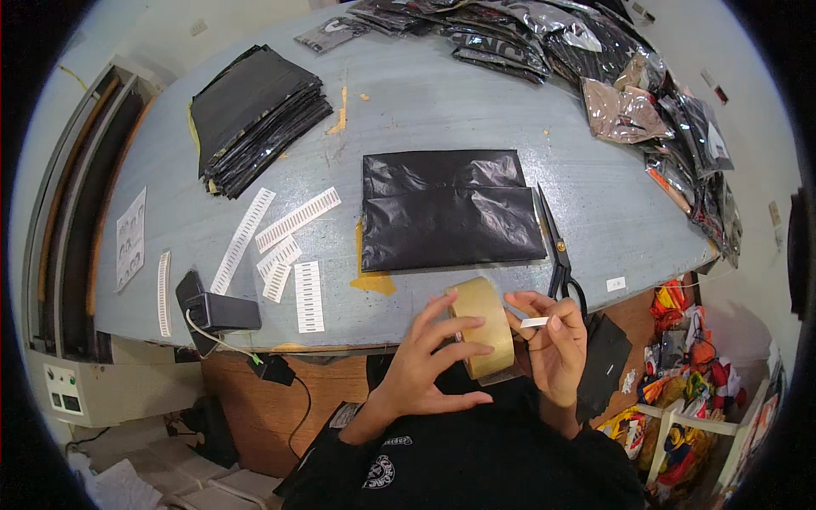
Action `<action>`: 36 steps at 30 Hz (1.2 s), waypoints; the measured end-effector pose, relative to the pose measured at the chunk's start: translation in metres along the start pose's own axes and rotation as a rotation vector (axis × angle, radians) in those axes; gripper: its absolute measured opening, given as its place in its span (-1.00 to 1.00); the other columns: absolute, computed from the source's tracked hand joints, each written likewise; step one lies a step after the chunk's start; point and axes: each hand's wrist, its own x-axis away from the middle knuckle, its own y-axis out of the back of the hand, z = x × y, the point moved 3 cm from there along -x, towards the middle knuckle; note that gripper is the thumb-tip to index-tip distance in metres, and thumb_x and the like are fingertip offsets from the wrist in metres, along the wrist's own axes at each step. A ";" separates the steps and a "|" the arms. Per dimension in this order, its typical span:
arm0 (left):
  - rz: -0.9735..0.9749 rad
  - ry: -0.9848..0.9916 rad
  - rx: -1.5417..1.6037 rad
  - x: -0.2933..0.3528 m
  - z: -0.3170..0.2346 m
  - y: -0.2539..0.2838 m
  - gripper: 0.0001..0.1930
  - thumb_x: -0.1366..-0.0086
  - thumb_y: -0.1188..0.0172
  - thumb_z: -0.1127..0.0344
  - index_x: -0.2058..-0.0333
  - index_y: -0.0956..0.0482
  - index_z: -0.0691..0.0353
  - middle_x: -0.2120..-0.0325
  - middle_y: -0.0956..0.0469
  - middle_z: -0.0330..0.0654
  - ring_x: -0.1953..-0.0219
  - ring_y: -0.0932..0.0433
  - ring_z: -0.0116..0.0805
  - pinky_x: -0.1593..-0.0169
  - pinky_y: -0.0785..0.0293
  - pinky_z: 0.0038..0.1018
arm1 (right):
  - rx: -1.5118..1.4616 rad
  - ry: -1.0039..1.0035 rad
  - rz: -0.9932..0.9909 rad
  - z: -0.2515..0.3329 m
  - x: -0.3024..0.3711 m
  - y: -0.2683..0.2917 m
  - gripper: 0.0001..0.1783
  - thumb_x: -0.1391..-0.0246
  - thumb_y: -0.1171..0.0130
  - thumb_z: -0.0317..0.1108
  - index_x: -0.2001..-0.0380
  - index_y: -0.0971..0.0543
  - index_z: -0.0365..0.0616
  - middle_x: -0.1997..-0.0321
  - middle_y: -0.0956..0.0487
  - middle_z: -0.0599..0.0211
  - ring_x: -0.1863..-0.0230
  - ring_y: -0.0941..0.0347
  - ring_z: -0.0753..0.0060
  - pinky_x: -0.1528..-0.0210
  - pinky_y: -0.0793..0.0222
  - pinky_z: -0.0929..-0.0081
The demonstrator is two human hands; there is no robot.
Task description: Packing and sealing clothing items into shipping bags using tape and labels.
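Your left hand (410,365) holds the tape roll (500,333), fingers spread over its outer face and thumb set apart below. Your right hand (563,353) pinches a small white slip (534,322) between thumb and fingers, just to the right of the roll; you cannot tell here whether those fingers also touch it. The roll is in front of your chest, by the table's (408,327) near edge. Beyond it, a black packet (450,217) lies flat on the table, with the scissors (559,246) just to its right, blades pointing away from you. Label strips (297,218) lie to the left, near a stack of black bags (259,110).
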 end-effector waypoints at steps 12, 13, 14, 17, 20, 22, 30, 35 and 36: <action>-0.086 0.098 0.034 -0.006 0.003 0.002 -0.84 0.09 -0.32 0.41 0.44 -0.60 0.15 0.10 -0.46 -0.18 -0.13 -0.26 -0.05 -0.13 -0.16 -0.18 | 0.151 0.047 -0.006 0.000 0.009 0.007 -0.91 -0.11 0.11 -0.50 0.40 -0.34 -0.33 0.08 -0.37 -0.06 -0.05 -0.34 0.07 -0.11 -0.25 0.16; -0.088 0.112 0.045 -0.006 0.005 0.003 -0.83 0.08 -0.32 0.39 0.43 -0.61 0.15 0.09 -0.45 -0.17 -0.12 -0.28 -0.06 -0.12 -0.17 -0.17 | 0.188 0.081 -0.010 0.002 0.009 0.007 -0.92 -0.10 0.12 -0.50 0.41 -0.34 -0.32 0.09 -0.38 -0.07 -0.05 -0.34 0.06 -0.11 -0.25 0.16; -0.090 0.115 0.037 -0.004 0.006 0.005 -0.83 0.08 -0.32 0.39 0.43 -0.61 0.15 0.09 -0.45 -0.17 -0.12 -0.28 -0.06 -0.12 -0.17 -0.17 | 0.218 0.111 -0.009 0.002 0.008 0.007 -0.92 -0.09 0.12 -0.51 0.42 -0.34 -0.32 0.11 -0.38 -0.07 -0.05 -0.33 0.06 -0.11 -0.25 0.16; -0.029 0.160 0.083 -0.003 0.005 0.011 -0.74 0.08 -0.36 0.27 0.35 -0.58 0.12 0.05 -0.41 -0.16 -0.11 -0.29 -0.09 -0.13 -0.19 -0.21 | 0.177 0.124 -0.007 0.002 0.011 0.012 -0.93 -0.06 0.11 -0.52 0.43 -0.35 -0.31 0.10 -0.36 -0.10 -0.09 -0.27 0.02 -0.14 -0.18 0.10; 0.164 0.048 -0.045 -0.007 -0.007 0.012 -0.58 0.07 -0.34 0.10 0.19 -0.54 0.05 -0.08 -0.28 -0.09 -0.20 -0.15 0.00 -0.20 -0.07 -0.11 | 0.125 0.162 0.181 0.001 0.016 0.021 -0.92 -0.04 0.11 -0.50 0.48 -0.35 -0.27 0.06 -0.32 -0.12 -0.13 -0.21 -0.01 -0.17 -0.10 0.04; 0.302 0.041 -0.238 -0.008 -0.013 0.008 -0.48 0.09 -0.34 0.04 0.08 -0.50 -0.10 -0.17 -0.14 -0.03 -0.26 0.05 0.13 -0.22 0.07 0.06 | 0.053 0.043 0.249 0.006 0.015 0.029 -0.91 0.01 0.00 -0.49 0.54 -0.42 -0.25 -0.05 -0.25 -0.15 -0.23 -0.08 -0.04 -0.24 0.06 0.02; 0.244 -0.111 -0.287 -0.001 -0.003 -0.002 -0.58 0.08 -0.35 0.14 0.15 -0.55 -0.18 -0.19 -0.13 -0.09 -0.26 0.08 0.17 -0.20 0.02 0.06 | 0.879 -0.067 0.784 -0.006 0.026 0.038 -0.92 0.19 -0.28 -0.41 0.53 -0.58 -0.10 -0.23 -0.17 0.05 -0.34 0.15 -0.10 -0.28 0.20 0.06; 0.130 -0.159 -0.154 -0.002 0.000 -0.001 -0.75 0.12 -0.37 0.32 0.37 -0.60 0.03 -0.07 -0.34 -0.14 -0.22 -0.09 0.12 -0.18 -0.13 -0.06 | 0.925 0.090 0.688 -0.016 0.027 0.027 -0.88 0.18 -0.27 -0.43 0.48 -0.57 -0.15 -0.12 -0.28 0.01 -0.25 -0.07 -0.06 -0.21 0.01 0.14; 0.101 -0.149 -0.142 -0.003 -0.001 0.001 -0.78 0.12 -0.36 0.35 0.42 -0.58 0.10 -0.02 -0.39 -0.14 -0.19 -0.15 0.08 -0.17 -0.15 -0.09 | 0.959 0.123 0.653 -0.018 0.027 0.027 -0.88 0.19 -0.26 -0.45 0.48 -0.56 -0.16 -0.08 -0.31 0.00 -0.20 -0.15 -0.05 -0.19 -0.07 0.18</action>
